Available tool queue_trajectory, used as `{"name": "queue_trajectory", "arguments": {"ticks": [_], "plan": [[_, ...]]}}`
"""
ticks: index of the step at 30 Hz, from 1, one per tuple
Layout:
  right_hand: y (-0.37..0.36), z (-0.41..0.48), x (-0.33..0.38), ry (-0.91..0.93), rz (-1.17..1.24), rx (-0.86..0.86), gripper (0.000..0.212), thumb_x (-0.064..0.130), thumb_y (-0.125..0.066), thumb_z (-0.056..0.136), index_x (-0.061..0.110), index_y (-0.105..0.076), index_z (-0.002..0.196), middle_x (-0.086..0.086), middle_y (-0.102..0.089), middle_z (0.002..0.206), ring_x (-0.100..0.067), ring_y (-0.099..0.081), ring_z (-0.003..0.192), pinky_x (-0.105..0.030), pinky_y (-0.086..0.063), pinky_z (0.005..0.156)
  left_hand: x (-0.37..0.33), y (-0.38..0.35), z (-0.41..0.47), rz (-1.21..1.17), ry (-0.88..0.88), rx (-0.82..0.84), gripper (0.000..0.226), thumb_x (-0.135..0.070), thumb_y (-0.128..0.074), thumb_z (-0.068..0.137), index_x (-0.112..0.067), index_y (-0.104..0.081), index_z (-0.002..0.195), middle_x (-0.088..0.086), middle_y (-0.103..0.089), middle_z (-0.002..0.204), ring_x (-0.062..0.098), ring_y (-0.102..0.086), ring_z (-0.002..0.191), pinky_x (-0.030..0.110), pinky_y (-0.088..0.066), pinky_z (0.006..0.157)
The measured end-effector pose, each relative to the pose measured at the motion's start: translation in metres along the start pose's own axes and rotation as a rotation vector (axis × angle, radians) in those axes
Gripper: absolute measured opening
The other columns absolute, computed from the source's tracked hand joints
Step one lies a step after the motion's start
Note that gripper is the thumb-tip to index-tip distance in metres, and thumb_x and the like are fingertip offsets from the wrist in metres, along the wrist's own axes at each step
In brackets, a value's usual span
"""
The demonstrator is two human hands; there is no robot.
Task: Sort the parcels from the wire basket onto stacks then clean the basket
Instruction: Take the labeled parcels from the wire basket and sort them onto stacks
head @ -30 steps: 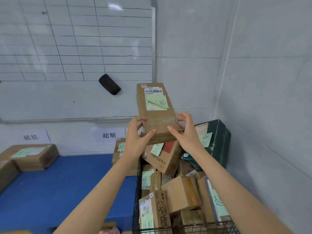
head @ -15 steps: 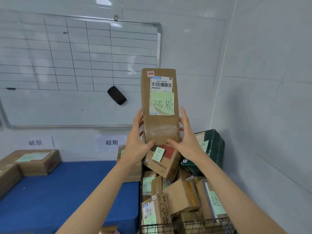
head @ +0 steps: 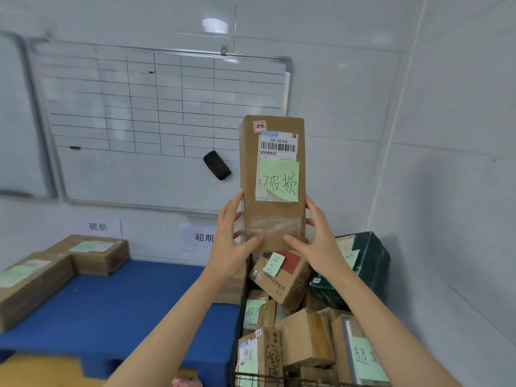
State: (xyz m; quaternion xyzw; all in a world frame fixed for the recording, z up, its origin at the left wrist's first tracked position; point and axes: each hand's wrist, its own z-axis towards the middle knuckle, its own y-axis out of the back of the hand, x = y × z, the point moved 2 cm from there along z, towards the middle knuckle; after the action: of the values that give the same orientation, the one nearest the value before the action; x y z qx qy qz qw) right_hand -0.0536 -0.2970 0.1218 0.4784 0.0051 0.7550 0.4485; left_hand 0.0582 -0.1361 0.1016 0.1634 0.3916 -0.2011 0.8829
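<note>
Parcel (head: pixel 272 224) is upright in the air over the basket's (head: pixel 242 308) far edge, and only my hands carry it. Left hand (head: pixel 231 241) and right hand (head: pixel 317 238) grip its lower end, thumbs on the front and fingers along the side edges. It's stiff cardboard, long and slim, probably light. The taped patch low down may be slick. Note (head: pixel 279 181) reads 破损, so likely damaged: hold the long edges, don't squeeze. Matching sign (head: pixel 97 226) is above the pallet's (head: pixel 139 317) far-left corner.
</note>
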Motion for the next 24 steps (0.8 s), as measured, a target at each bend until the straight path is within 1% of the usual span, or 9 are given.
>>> {"name": "queue_trajectory", "arguments": {"ticks": [2,4,6,9,12,17,20,21,24], "plan": [[-0.009,0.003,0.004,0.026,0.047,0.050,0.093,0.024,-0.077,0.085,0.046,-0.015,0.151,0.027,-0.027,0.142,0.002,-0.034,0.130,-0.033,-0.036,0.108,-0.004,0.012,-0.005,0.040,0.024,-0.033,0.089,-0.026,-0.074,0.080,-0.051,-0.024,0.149,-0.019,-0.034,0.145,-0.004,-0.044,0.126,0.025,-0.049,0.095],[-0.024,0.006,0.010,0.039,0.125,0.121,0.093,0.028,-0.076,0.085,0.058,-0.011,0.144,0.036,-0.027,0.139,0.002,-0.031,0.132,-0.032,-0.033,0.106,-0.007,0.028,-0.013,0.063,0.053,-0.064,0.091,-0.022,-0.076,0.082,-0.051,-0.022,0.150,-0.017,-0.038,0.144,-0.005,-0.046,0.125,0.029,-0.051,0.095],[-0.043,0.007,0.018,0.048,0.219,0.200,0.093,0.028,-0.076,0.085,0.065,-0.009,0.138,0.043,-0.029,0.134,0.001,-0.033,0.132,-0.028,-0.035,0.103,-0.011,0.047,-0.023,0.096,0.071,-0.104,0.091,-0.023,-0.075,0.083,-0.052,-0.021,0.150,-0.019,-0.039,0.141,-0.007,-0.045,0.124,0.028,-0.052,0.094],[-0.080,0.007,0.034,0.072,0.326,0.308,0.091,0.025,-0.075,0.085,0.064,-0.011,0.135,0.024,-0.034,0.143,-0.002,-0.038,0.129,-0.026,-0.039,0.102,-0.013,0.085,-0.043,0.162,0.115,-0.173,0.090,-0.022,-0.075,0.086,-0.053,-0.020,0.150,-0.017,-0.038,0.144,0.000,-0.041,0.132,0.028,-0.052,0.096],[-0.127,0.003,0.053,0.084,0.376,0.396,0.091,0.025,-0.077,0.083,0.057,-0.014,0.141,0.011,-0.035,0.152,-0.009,-0.042,0.132,-0.037,-0.040,0.110,-0.016,0.128,-0.066,0.244,0.145,-0.243,0.088,-0.023,-0.075,0.086,-0.052,-0.023,0.150,-0.013,-0.040,0.147,0.016,-0.046,0.134,0.040,-0.053,0.099],[-0.204,-0.004,0.086,0.098,0.435,0.519,0.099,0.026,-0.079,0.083,0.045,-0.011,0.152,0.014,-0.043,0.138,-0.004,-0.047,0.124,-0.035,-0.045,0.106,-0.022,0.197,-0.094,0.323,0.175,-0.358,0.077,-0.018,-0.075,0.084,-0.040,-0.033,0.145,-0.022,-0.049,0.137,0.013,-0.055,0.124,0.039,-0.052,0.098],[-0.244,-0.008,0.105,0.094,0.473,0.588,0.102,0.024,-0.081,0.081,0.043,-0.010,0.153,0.021,-0.044,0.129,-0.002,-0.050,0.120,-0.030,-0.049,0.099,-0.022,0.235,-0.110,0.368,0.200,-0.406,0.075,-0.012,-0.076,0.085,-0.037,-0.035,0.143,-0.034,-0.049,0.128,-0.004,-0.054,0.118,0.020,-0.050,0.092],[-0.257,-0.010,0.111,0.094,0.479,0.608,0.101,0.023,-0.081,0.081,0.043,-0.012,0.152,0.025,-0.044,0.126,0.000,-0.051,0.117,-0.028,-0.050,0.096,-0.022,0.247,-0.116,0.374,0.211,-0.417,0.075,-0.011,-0.076,0.085,-0.038,-0.035,0.142,-0.034,-0.049,0.128,-0.007,-0.054,0.117,0.018,-0.049,0.090],[-0.298,-0.015,0.130,0.104,0.505,0.652,0.096,0.021,-0.080,0.083,0.043,-0.016,0.152,0.034,-0.044,0.120,0.012,-0.053,0.108,-0.019,-0.051,0.090,-0.017,0.288,-0.131,0.391,0.244,-0.443,0.077,-0.018,-0.077,0.082,-0.043,-0.035,0.142,-0.031,-0.048,0.131,0.000,-0.053,0.121,0.031,-0.050,0.099]]}}
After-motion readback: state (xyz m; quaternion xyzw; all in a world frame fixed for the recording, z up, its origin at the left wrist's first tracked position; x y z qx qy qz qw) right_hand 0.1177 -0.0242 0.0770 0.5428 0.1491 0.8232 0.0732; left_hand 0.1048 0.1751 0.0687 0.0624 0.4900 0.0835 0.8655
